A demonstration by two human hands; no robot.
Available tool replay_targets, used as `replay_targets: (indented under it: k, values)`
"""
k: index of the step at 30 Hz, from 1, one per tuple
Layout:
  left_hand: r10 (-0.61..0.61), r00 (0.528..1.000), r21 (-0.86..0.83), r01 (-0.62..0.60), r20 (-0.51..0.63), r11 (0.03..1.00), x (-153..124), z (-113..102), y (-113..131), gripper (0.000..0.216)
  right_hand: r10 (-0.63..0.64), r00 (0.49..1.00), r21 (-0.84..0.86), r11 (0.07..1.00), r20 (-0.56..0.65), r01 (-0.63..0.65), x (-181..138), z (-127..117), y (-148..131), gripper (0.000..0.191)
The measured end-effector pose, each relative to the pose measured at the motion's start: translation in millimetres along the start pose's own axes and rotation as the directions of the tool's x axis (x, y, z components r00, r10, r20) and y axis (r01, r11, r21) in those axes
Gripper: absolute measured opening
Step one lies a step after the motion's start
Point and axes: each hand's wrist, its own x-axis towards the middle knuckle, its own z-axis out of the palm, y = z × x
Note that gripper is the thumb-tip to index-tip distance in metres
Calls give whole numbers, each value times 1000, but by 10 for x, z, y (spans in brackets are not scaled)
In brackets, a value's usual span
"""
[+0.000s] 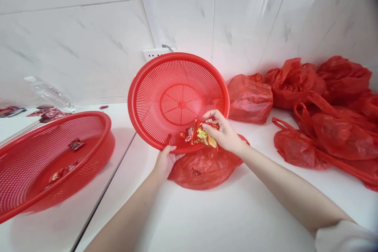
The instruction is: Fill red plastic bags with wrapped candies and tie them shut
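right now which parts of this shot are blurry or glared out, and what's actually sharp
Head view: the tilted red basket, the snack packet and both hands, left and right, are sharp; the second basket at the left edge is smeared, with the bottle behind it; window glare washes the wall tiles; the edges bend outward.

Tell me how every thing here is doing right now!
Tilted basket: tipped up on edge, few small packets at its bottom.
Left hand: grips the tilted basket's lower rim.
Right hand: pinches a snack packet.
Left basket: lying tilted, few packets inside.
Bag under basket: crumpled, open.
Bags by wall: bunched, full.
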Motion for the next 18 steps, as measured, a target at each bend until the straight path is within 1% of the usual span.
replay_targets:
  k: [4, 6, 7, 8, 9, 10, 11, 12, 14, 15, 16, 18]
  values:
    - [-11, 1000, -4, 11, -6, 1000, 0, -4, -5, 35, -53, 999, -31, 998, 8, 53, -17, 1, -26, 19]
    - [-4, 1000, -8, 4, -16, 1000, 2, -3, -5, 35, -63, 998, -30, 998, -27, 63, -16, 2, -25, 18]
    - [-2, 1000, -8, 1, -18, 1000, 3, -2, -4, 34, -64, 995, -23, 998, -83, 62, -7, 1, -12, 18]
    - [2, 1000, -7, -2, -19, 1000, 3, 0, -3, 34, -62, 984, -17, 998, -166, 60, 10, -3, 9, 19]
    - [7, 1000, -5, -7, -19, 1000, 3, 2, -2, 33, -52, 963, -6, 999, -266, 52, 33, -10, 37, 20]
    - [9, 1000, -4, -9, -20, 1000, 3, 5, -2, 33, -25, 933, 22, 999, -360, 36, 62, -22, 69, 23]
    - [13, 1000, -3, -14, -21, 1000, 3, 8, -1, 32, 21, 903, 79, 997, -428, 14, 93, -37, 102, 26]
    - [15, 1000, -2, -15, -23, 1000, 3, 11, -1, 31, 83, 883, 158, 987, -462, -10, 124, -54, 132, 29]
    - [9, 1000, 1, -9, -22, 1000, 2, 18, -1, 29, 209, 876, 313, 947, -434, -71, 173, -85, 170, 37]
    - [2, 1000, 3, -2, -20, 1000, 1, 22, -1, 30, 243, 882, 352, 931, -404, -95, 185, -96, 174, 40]
    - [-2, 1000, 5, 2, -19, 1000, 0, 25, 0, 31, 254, 890, 355, 928, -379, -114, 188, -102, 169, 43]
    - [-15, 1000, 4, 16, -22, 1000, -3, 32, 2, 32, 223, 913, 285, 950, -342, -126, 172, -97, 139, 46]
